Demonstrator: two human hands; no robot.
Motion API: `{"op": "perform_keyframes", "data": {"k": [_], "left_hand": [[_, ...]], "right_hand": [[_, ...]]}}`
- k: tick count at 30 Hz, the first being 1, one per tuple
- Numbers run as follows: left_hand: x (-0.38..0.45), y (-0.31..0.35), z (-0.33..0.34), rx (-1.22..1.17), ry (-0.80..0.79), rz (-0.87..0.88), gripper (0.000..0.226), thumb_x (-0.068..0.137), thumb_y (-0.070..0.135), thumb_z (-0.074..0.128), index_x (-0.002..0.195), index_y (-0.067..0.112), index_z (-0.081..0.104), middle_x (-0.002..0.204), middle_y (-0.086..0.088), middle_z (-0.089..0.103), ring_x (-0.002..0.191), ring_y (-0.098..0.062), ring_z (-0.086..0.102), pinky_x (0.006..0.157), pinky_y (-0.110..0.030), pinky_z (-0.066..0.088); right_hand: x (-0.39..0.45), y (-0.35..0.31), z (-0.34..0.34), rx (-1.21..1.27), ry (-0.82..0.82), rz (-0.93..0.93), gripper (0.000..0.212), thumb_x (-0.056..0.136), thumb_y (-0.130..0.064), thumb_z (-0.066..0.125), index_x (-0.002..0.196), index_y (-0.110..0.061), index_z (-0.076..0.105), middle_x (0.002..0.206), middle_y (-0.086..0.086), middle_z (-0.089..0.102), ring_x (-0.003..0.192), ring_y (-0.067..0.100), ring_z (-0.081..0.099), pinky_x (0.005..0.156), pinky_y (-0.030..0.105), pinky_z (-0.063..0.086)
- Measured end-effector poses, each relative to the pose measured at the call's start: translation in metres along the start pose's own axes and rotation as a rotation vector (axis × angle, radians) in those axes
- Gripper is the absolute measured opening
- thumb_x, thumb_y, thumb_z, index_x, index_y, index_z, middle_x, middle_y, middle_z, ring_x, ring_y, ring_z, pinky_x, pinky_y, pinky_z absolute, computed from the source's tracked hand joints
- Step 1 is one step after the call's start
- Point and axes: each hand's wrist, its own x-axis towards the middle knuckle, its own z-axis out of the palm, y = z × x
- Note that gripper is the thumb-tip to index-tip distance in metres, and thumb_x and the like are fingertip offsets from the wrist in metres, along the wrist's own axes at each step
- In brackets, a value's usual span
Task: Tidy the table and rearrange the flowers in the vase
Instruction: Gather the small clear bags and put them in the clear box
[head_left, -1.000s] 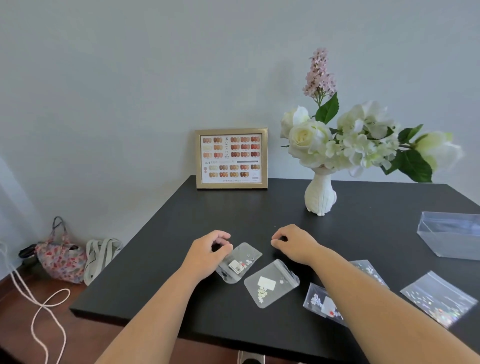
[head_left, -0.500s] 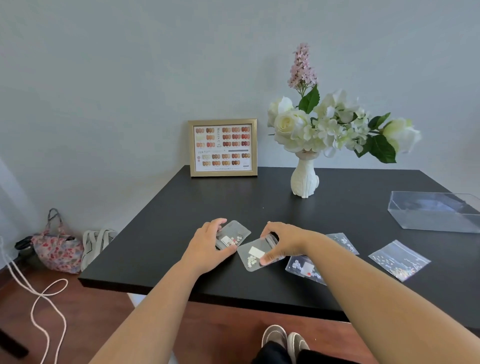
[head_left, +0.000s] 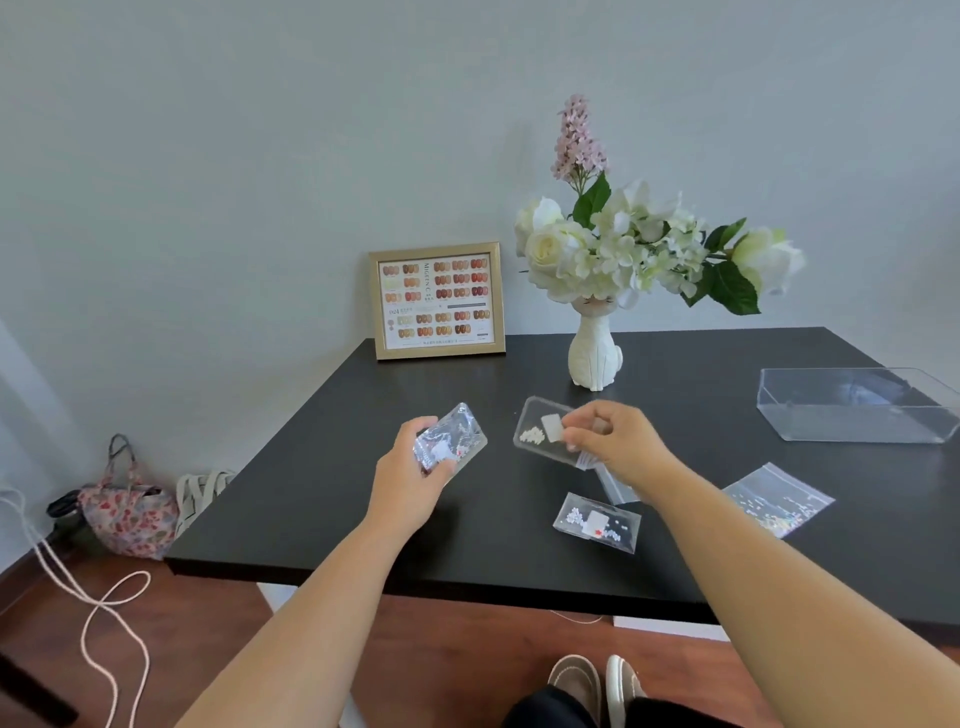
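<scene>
My left hand (head_left: 410, 478) holds a small clear packet of beads (head_left: 453, 440) lifted off the black table (head_left: 332, 499). My right hand (head_left: 618, 441) grips a second clear packet with white beads (head_left: 537, 434), also raised above the table. Two more clear packets lie on the table: one with white flowers (head_left: 597, 522) just below my right hand, and one with glitter (head_left: 779, 500) to the right. Part of another packet (head_left: 618, 486) shows under my right wrist. A white vase (head_left: 595, 356) with white flowers (head_left: 623, 249) and a pink sprig (head_left: 577, 137) stands at the back.
A gold picture frame (head_left: 437, 300) leans on the wall at the table's back left. A clear plastic box (head_left: 852, 402) sits at the right. On the floor at left lie a floral bag (head_left: 127, 512), a white bag (head_left: 200, 491) and a white cord (head_left: 98, 613).
Both hands have closed on a packet each and lifted them off the table. The view has pulled back and tilted down, so my shoes now show.
</scene>
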Motion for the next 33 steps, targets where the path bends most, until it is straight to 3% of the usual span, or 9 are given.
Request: {"op": "perform_keyframes", "data": {"k": [3, 6, 10, 16, 20, 24, 26, 30, 33], "left_hand": [[0.007, 0.027, 0.022, -0.004, -0.060, 0.046, 0.049, 0.084, 0.026, 0.072, 0.119, 0.049, 0.047, 0.108, 0.019, 0.057, 0.088, 0.003, 0.061, 0.062, -0.011, 0.046], [0.013, 0.060, 0.057, -0.013, -0.131, 0.099, 0.047, 0.087, 0.028, 0.071, 0.114, 0.054, 0.045, 0.114, 0.017, 0.055, 0.086, 0.002, 0.060, 0.056, -0.008, 0.046], [0.013, 0.106, 0.112, -0.098, -0.191, 0.147, 0.038, 0.090, 0.033, 0.066, 0.121, 0.046, 0.048, 0.121, 0.011, 0.059, 0.087, 0.000, 0.061, 0.057, -0.006, 0.047], [0.014, 0.168, 0.177, -0.176, -0.331, 0.216, 0.026, 0.091, 0.032, 0.063, 0.110, 0.048, 0.056, 0.094, 0.019, 0.061, 0.076, 0.012, 0.061, 0.053, -0.004, 0.043], [0.025, 0.203, 0.211, -0.116, -0.346, 0.299, 0.020, 0.093, 0.031, 0.060, 0.108, 0.044, 0.062, 0.094, 0.017, 0.064, 0.076, -0.002, 0.061, 0.061, -0.014, 0.048], [0.036, 0.235, 0.245, -0.117, -0.319, 0.366, 0.019, 0.097, 0.025, 0.055, 0.103, 0.039, 0.068, 0.096, 0.019, 0.064, 0.083, 0.000, 0.059, 0.062, -0.010, 0.040], [0.040, 0.246, 0.263, -0.125, -0.311, 0.420, 0.022, 0.099, 0.022, 0.052, 0.101, 0.033, 0.070, 0.100, 0.013, 0.067, 0.088, -0.005, 0.060, 0.068, -0.012, 0.042], [0.043, 0.255, 0.297, -0.087, -0.322, 0.493, 0.024, 0.100, 0.019, 0.050, 0.104, 0.027, 0.072, 0.108, 0.004, 0.064, 0.094, -0.011, 0.058, 0.075, -0.017, 0.043], [0.044, 0.256, 0.314, -0.064, -0.328, 0.493, 0.023, 0.100, 0.023, 0.051, 0.109, 0.029, 0.072, 0.110, 0.005, 0.060, 0.093, -0.009, 0.055, 0.074, -0.016, 0.043]], "right_hand": [[-0.002, -0.003, -0.039, 0.054, 0.124, 0.018, 0.007, 0.085, -0.021, 0.075, 0.089, -0.026, 0.072, 0.082, -0.009, 0.073, 0.075, 0.007, 0.066, 0.059, 0.015, 0.048], [-0.004, 0.003, -0.083, 0.008, 0.261, 0.049, 0.004, 0.087, -0.024, 0.072, 0.089, -0.028, 0.072, 0.094, -0.006, 0.068, 0.085, 0.014, 0.062, 0.062, 0.021, 0.046], [-0.007, 0.019, -0.144, -0.024, 0.366, 0.113, 0.009, 0.095, -0.026, 0.061, 0.095, -0.029, 0.070, 0.103, -0.004, 0.064, 0.091, 0.017, 0.060, 0.062, 0.024, 0.045], [-0.017, 0.041, -0.224, -0.079, 0.474, 0.146, 0.015, 0.094, -0.017, 0.057, 0.094, -0.020, 0.072, 0.077, 0.002, 0.066, 0.067, 0.018, 0.056, 0.062, 0.029, 0.048], [-0.028, 0.047, -0.264, -0.266, 0.543, 0.104, 0.020, 0.086, -0.019, 0.061, 0.082, -0.035, 0.072, 0.069, -0.007, 0.058, 0.056, 0.010, 0.048, 0.047, 0.019, 0.038], [-0.024, 0.053, -0.298, -0.371, 0.588, 0.059, 0.024, 0.089, -0.020, 0.055, 0.085, -0.037, 0.071, 0.082, -0.004, 0.067, 0.065, 0.015, 0.055, 0.053, 0.024, 0.041], [-0.017, 0.061, -0.311, -0.429, 0.585, 0.072, 0.027, 0.094, -0.019, 0.049, 0.092, -0.033, 0.072, 0.081, 0.004, 0.068, 0.059, 0.020, 0.054, 0.055, 0.026, 0.043], [0.001, 0.076, -0.328, -0.518, 0.500, 0.131, 0.031, 0.099, -0.018, 0.043, 0.102, -0.030, 0.072, 0.079, 0.010, 0.064, 0.057, 0.020, 0.047, 0.048, 0.026, 0.039], [0.008, 0.089, -0.333, -0.540, 0.444, 0.147, 0.041, 0.096, -0.013, 0.035, 0.093, -0.039, 0.068, 0.089, 0.011, 0.066, 0.070, 0.021, 0.045, 0.064, 0.029, 0.045]]}}
